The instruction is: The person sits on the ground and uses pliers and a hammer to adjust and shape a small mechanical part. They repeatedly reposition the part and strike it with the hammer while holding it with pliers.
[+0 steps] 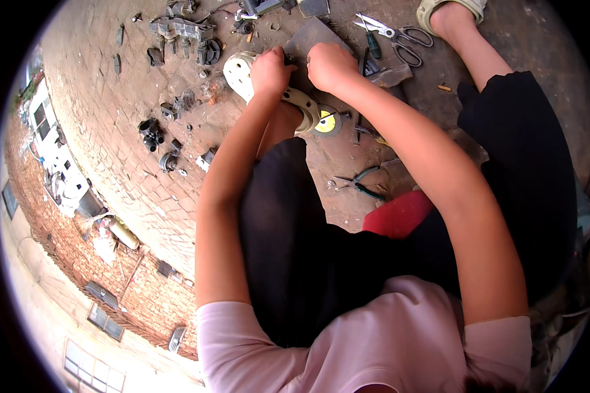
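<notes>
My left hand [269,71] is above my cream perforated clog [238,72], fingers curled. My right hand [328,67] is a short way to its right, also curled, over a dark metal plate [318,36]. Something dark and small lies between the hands; what either hand holds is hidden by the fingers. To the right are scissors [403,42] with dark handles, a green-handled tool [373,44] and dark metal pieces [387,76]. Below the hands, beside my foot, is a yellow-centred disc [326,122].
Several dark mechanical parts [183,36] [149,134] are scattered on the paving to the left. Pliers [364,187] and a red object [393,216] are between my legs. My other foot [446,18] is at top right. A brick area with clutter [115,232] is at far left.
</notes>
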